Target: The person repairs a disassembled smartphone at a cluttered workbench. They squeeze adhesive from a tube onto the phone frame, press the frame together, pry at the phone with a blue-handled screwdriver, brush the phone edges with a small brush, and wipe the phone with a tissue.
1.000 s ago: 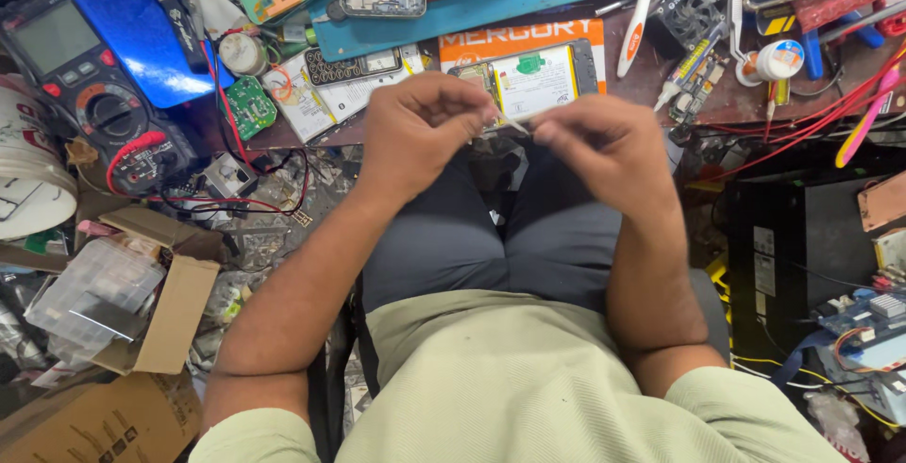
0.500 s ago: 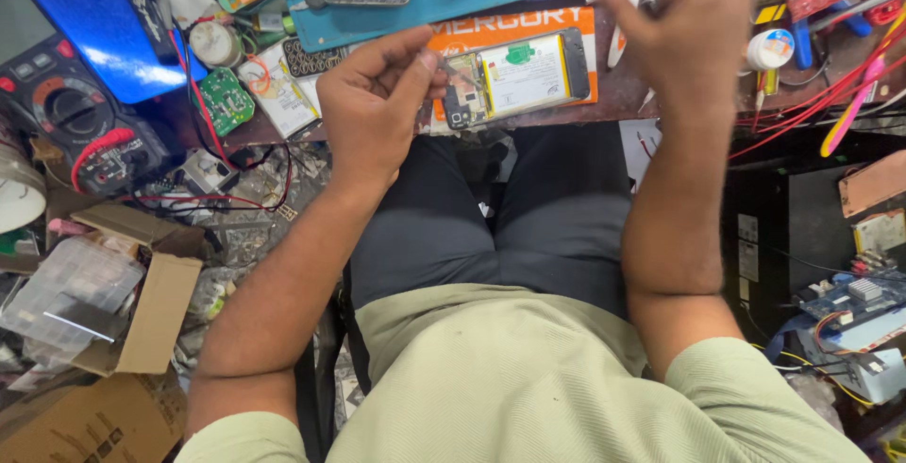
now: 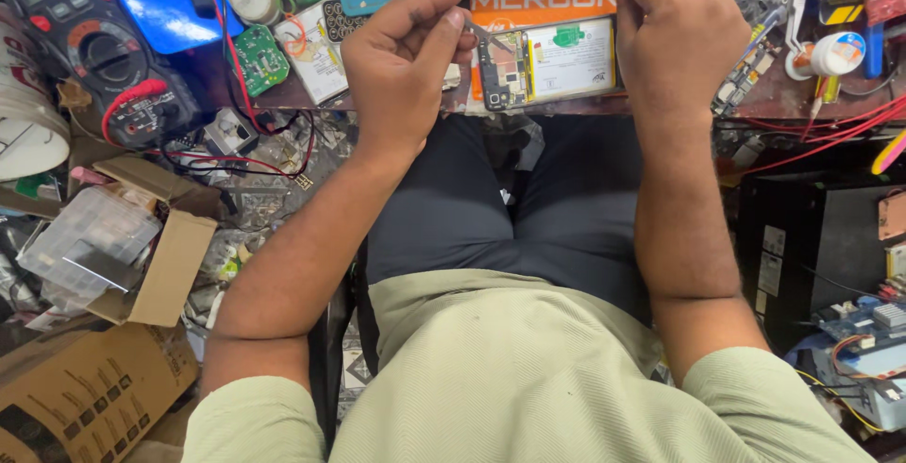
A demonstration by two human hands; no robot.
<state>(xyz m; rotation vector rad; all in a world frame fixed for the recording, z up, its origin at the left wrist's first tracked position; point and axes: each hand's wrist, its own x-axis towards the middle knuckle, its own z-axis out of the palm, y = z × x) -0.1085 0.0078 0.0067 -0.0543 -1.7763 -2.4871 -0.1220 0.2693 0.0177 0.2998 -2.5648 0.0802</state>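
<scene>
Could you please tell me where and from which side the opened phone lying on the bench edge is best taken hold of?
Probably by its two long edges, from above. The opened phone lies flat, insides up, circuit board at its left end and battery filling the rest, so fingers should pinch the frame, not the face. The left hand holds tweezers by the board end, so the right end is freer.

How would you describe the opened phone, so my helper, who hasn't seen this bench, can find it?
Look at the cluttered workbench edge above the seated person's knees. Between the left hand and right hand lies a backless phone on an orange card; alone there, it shows a white battery beside a dark circuit board.
</scene>
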